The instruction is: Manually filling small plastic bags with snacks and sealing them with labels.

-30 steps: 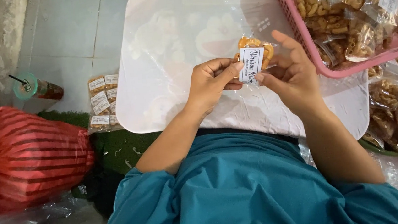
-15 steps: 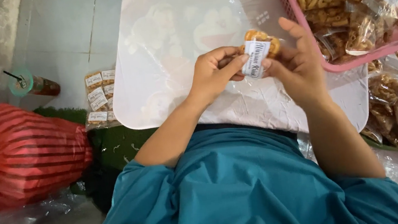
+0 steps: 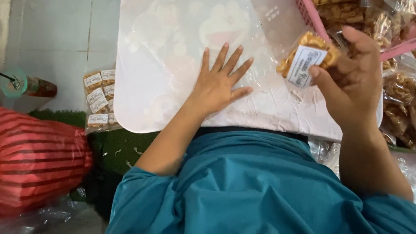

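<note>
Snack packet [image 3: 307, 57] pinched in right hand [image 3: 353, 81], left hand [image 3: 218, 83] apart, spread flat on white tray [image 3: 163, 60]

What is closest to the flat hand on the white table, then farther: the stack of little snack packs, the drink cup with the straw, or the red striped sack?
From the left hand:
1. Stack of snack packs, left, beside the table.
2. Drink cup, farther left on the floor.
3. Red striped sack, lower left; close to the cup's distance.
</note>
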